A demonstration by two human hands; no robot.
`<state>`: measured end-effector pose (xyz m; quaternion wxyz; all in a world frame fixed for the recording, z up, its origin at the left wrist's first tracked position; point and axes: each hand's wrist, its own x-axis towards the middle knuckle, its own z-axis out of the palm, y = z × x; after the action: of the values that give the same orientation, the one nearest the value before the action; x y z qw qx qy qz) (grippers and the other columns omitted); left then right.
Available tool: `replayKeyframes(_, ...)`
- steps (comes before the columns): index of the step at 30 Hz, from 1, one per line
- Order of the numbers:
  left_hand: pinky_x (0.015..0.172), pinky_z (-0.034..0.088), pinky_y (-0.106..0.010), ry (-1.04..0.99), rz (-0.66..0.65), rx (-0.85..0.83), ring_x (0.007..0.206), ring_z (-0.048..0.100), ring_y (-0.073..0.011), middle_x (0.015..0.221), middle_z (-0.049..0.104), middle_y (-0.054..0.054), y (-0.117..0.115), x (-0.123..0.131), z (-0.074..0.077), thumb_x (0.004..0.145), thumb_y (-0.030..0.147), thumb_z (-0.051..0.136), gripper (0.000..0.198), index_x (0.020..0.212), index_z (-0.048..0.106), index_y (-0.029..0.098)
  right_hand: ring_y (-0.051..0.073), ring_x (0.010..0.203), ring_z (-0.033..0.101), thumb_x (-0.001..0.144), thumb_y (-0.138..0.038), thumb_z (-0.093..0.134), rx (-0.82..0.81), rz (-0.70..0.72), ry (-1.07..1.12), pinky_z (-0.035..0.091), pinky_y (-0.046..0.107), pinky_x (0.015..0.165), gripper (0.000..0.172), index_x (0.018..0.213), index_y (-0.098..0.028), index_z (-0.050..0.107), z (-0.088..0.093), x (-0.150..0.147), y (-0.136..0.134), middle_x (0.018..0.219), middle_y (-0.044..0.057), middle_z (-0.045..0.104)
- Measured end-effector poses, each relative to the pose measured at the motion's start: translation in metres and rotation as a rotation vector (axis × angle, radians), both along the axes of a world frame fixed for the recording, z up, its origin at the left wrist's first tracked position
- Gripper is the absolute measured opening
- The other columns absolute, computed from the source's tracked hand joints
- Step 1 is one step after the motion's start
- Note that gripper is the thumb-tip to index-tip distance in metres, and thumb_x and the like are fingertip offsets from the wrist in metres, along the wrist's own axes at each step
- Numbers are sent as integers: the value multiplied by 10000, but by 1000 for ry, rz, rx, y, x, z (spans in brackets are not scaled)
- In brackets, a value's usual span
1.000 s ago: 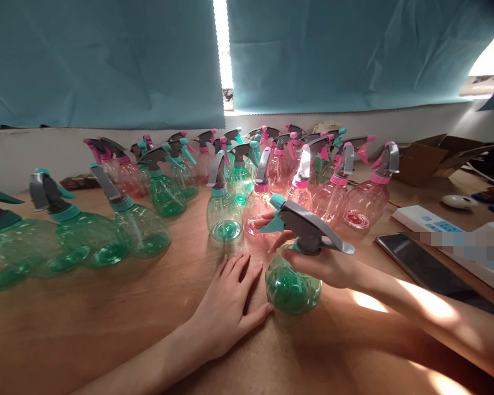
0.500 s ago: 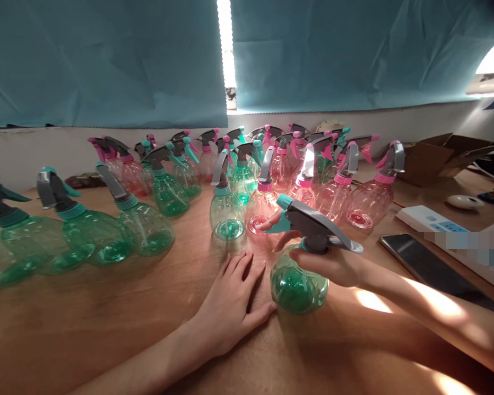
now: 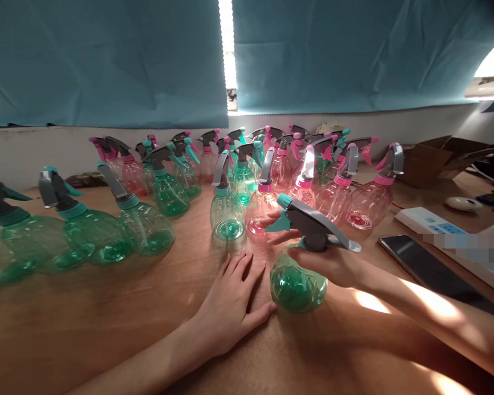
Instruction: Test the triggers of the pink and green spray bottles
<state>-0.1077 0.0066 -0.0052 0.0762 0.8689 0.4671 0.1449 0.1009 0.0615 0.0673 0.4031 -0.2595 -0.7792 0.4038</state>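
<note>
A green spray bottle [image 3: 298, 282] with a grey head and teal trigger stands upright on the wooden table [image 3: 140, 323]. My right hand [image 3: 333, 262] is around its neck, thumb on the near side; the other fingers reach past the trigger on the far side, partly hidden by the head. Flat on the tabletop, just left of that bottle, rests my left hand [image 3: 230, 302], open and holding nothing. Directly beyond my left fingertips is another green spray bottle [image 3: 227, 219], beside a pink spray bottle [image 3: 259, 211].
Several green spray bottles [image 3: 99, 236] line the left side. More pink and green ones crowd toward the wall. At right lie a phone [image 3: 432, 269], a white power strip [image 3: 436, 222], a white mouse [image 3: 463, 204] and an opened cardboard box [image 3: 432, 159]. Blue curtains [image 3: 107, 66] hang behind.
The fingers of my right hand have straightened and stretched out to the left behind the trigger. The bottle in that hand has barely shifted. My left hand stays in place.
</note>
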Motion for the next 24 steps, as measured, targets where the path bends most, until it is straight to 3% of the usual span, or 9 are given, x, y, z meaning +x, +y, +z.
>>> replayKeyframes(4,1090,312,-574,26,4,-9,1362,336,-364,1507,357,-168,0,0,1,904,525,547,653,1444,383,196,223,1160,619,727,-84,486,-1,16,39,578,346,868,555,1254,-241,563,-4,-1,1,1292,68,625)
replayKeyframes(9,1096,303,-573,44,8,-29,1366,333,-366,1506,356,-180,0,1,3,905,525,546,653,1438,392,181,223,1216,586,763,-76,485,17,24,55,572,350,901,514,1252,-222,549,-7,-1,1,1341,78,594)
replayKeyframes(14,1090,314,-564,13,8,-27,1355,350,-362,1495,373,-180,0,1,3,899,516,558,634,1419,416,181,226,1284,528,763,-58,483,24,38,93,482,414,1040,324,995,-224,638,-4,-3,0,1318,56,608)
replayKeyframes(17,1088,309,-570,-6,8,-21,1352,352,-365,1491,378,-177,0,1,3,894,514,569,627,1411,422,193,238,1274,535,754,-71,488,36,10,72,474,444,1043,257,856,-236,656,-2,-5,-1,1262,40,642)
replayKeyframes(19,1092,303,-571,-18,2,-36,1351,351,-365,1486,383,-175,0,2,5,890,509,578,613,1395,439,192,247,1194,599,760,-106,490,36,-14,43,519,449,981,263,883,-245,677,0,-6,-1,1189,42,679)
replayKeyframes(22,1098,308,-553,-69,-17,-60,1330,385,-340,1445,435,-149,-3,2,9,919,481,549,538,1370,459,202,249,1004,691,770,-162,504,35,-61,-14,584,429,838,370,1089,-254,669,2,-8,-2,1075,57,722)
replayKeyframes(24,1104,320,-522,-140,-24,-69,1320,403,-315,1424,456,-129,-6,3,12,944,473,516,529,1391,423,206,255,987,693,778,-188,530,55,-98,-23,581,428,831,428,1191,-244,630,2,-12,-3,1079,75,723)
